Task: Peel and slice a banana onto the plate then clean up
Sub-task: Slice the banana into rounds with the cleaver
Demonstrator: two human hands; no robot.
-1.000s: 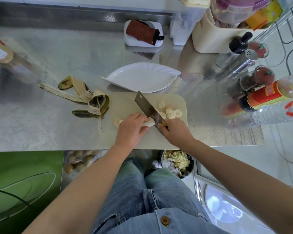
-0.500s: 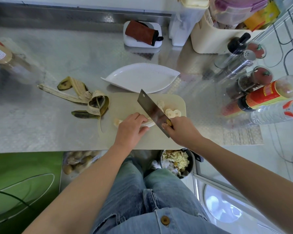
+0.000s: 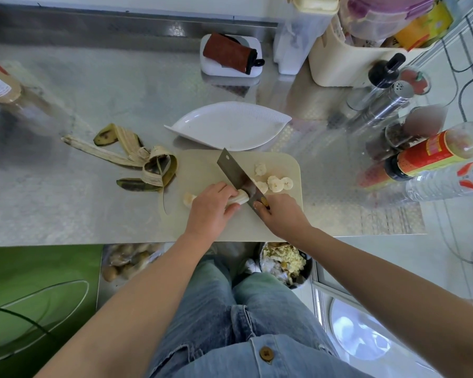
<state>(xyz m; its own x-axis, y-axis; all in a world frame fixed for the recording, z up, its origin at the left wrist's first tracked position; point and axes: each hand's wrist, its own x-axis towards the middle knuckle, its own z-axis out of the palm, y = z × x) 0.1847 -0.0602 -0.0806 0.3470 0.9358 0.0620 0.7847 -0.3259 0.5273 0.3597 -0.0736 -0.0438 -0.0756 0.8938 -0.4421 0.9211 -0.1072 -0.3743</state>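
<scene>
- Where both forearms reach over the steel counter (image 3: 66, 214), the left hand (image 3: 209, 211) lies palm-down on the cutting board (image 3: 202, 165). Its fingers are curled over the peeled banana (image 3: 239, 199), pinning it flat.
- Right hand (image 3: 281, 216): fingers wrapped round the handle of the knife (image 3: 232, 170). The blade is tilted, with its edge at the banana's cut end, just beside the left fingertips.
- Cutting board: carries the banana and several slices (image 3: 275, 184), the slices lying right of the blade.
- Plate (image 3: 230, 126): white, leaf-shaped, at the board's far edge; the slices are not yet on it.
- Bin (image 3: 307, 271): below the counter's near edge, holding pale food scraps.
- Peel (image 3: 137, 159): on the counter, touching the board's left edge.
</scene>
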